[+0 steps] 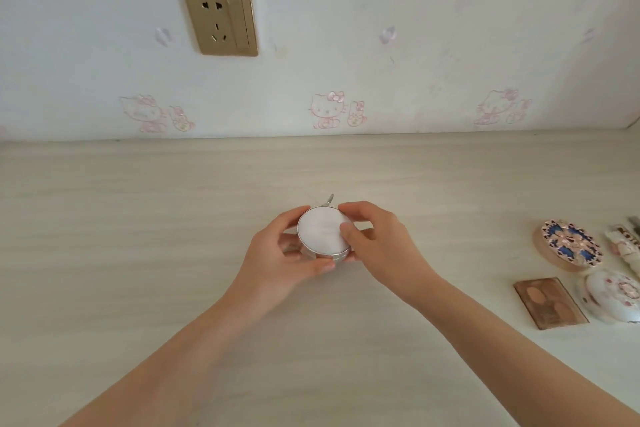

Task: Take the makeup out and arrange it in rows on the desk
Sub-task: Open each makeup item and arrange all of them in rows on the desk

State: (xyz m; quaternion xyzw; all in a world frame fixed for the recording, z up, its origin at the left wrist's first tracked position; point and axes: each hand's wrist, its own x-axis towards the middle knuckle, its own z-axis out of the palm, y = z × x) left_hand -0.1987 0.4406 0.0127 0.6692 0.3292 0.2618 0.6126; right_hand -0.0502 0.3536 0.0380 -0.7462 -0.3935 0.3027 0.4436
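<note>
Gripping: left hand [287, 253] and right hand [377, 243] both curl their fingers round the white round compact [323, 230].
Place: middle of the counter [138, 218].
Right edge: blue-patterned compact [568, 246], brown palette [549, 302].

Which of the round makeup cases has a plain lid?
The white compact held by the left hand and right hand; the blue-patterned compact and pink-flowered compact at right are decorated.

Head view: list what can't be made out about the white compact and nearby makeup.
Head view only.
The white compact: lid lettering too faint; sides and base covered by the left hand and right hand.
The silver piece behind it: too small to identify.
The patterned item: cut off by the right edge.
</note>
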